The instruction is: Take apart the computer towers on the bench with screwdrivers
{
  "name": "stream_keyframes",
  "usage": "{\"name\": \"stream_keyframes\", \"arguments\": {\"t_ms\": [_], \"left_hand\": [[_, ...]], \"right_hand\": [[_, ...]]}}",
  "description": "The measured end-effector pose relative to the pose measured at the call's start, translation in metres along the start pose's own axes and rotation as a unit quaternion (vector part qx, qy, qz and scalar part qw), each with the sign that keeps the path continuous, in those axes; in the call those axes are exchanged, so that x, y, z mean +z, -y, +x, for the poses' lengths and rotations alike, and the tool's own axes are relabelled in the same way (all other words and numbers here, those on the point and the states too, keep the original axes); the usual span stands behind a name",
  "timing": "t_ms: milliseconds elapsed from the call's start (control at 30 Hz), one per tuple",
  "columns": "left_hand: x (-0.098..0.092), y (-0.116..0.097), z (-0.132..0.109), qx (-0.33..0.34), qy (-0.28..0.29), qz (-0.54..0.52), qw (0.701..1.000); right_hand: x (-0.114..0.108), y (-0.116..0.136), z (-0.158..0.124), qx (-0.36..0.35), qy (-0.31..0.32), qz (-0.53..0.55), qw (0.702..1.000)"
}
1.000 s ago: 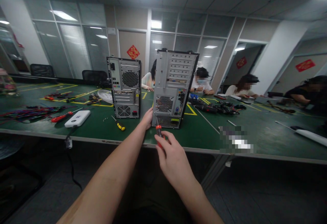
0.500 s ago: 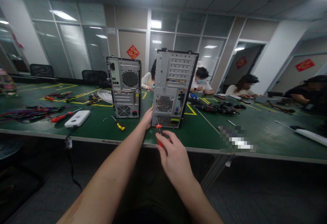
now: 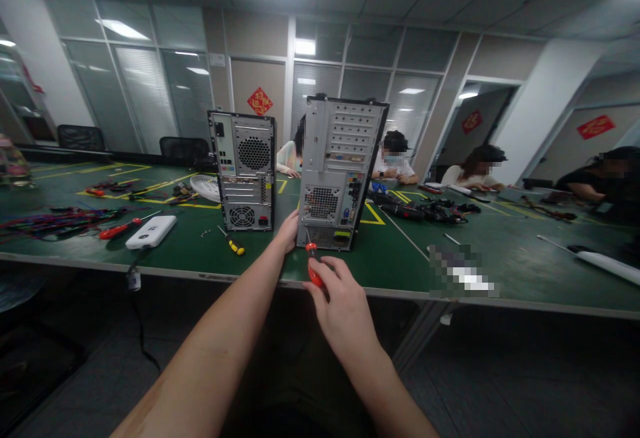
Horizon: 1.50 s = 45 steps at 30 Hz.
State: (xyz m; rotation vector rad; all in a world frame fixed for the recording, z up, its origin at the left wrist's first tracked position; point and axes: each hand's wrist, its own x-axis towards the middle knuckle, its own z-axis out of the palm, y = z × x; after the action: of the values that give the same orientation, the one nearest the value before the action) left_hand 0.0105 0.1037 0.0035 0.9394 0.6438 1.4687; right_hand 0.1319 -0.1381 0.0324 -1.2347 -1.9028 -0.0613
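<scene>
Grey taller case [image 3: 324,178], insides hidden; right hand [image 3: 344,305] holds screwdriver [image 3: 312,250].

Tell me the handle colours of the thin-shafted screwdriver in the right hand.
Red and black; the rounded handle shows best in the head view.

Grey, black-edged taller PC tower [image 3: 334,175]; before it, red-black screwdriver [image 3: 312,251]; left of it, yellow-black screwdriver [image 3: 235,245]; beneath it, green table [image 3: 395,265]

On the table [image 3: 540,271], a white device [image 3: 151,232] is set between coloured wires [image 3: 65,220] and a yellow-and-black screwdriver [image 3: 235,245]; behind, a red diamond sign [image 3: 260,101] is mounted on a beige panel [image 3: 275,78].
</scene>
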Motion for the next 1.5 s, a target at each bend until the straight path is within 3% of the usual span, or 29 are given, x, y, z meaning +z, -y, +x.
{"name": "stream_keyframes", "arguments": {"t_ms": [267,500,600,767,1000,1300,1500], "left_hand": [[-0.001,0.002,0.000,0.010,0.017,0.002,1.000],[-0.001,0.002,0.002,0.001,0.009,0.002,1.000],[-0.001,0.003,0.002,0.001,0.002,0.003,1.000],[-0.002,0.004,0.004,0.006,0.003,0.004,1.000],[-0.001,0.002,0.003,-0.005,0.003,0.004,1.000],[0.002,-0.001,-0.002,-0.005,0.002,0.009,1.000],[0.001,-0.002,-0.001,-0.011,-0.001,0.013,1.000]], "right_hand": [[-0.003,0.001,-0.002,-0.016,0.043,0.034,0.998],[0.001,0.000,0.001,0.039,-0.021,0.088,0.995],[0.001,-0.004,0.001,-0.001,-0.027,0.069,0.997],[0.000,-0.008,-0.002,-0.060,0.015,-0.011,0.998],[-0.002,-0.002,-0.001,0.023,0.005,0.042,0.999],[-0.002,-0.007,-0.002,-0.045,0.017,0.010,0.999],[-0.003,-0.003,0.000,0.032,0.002,0.053,0.998]]}}
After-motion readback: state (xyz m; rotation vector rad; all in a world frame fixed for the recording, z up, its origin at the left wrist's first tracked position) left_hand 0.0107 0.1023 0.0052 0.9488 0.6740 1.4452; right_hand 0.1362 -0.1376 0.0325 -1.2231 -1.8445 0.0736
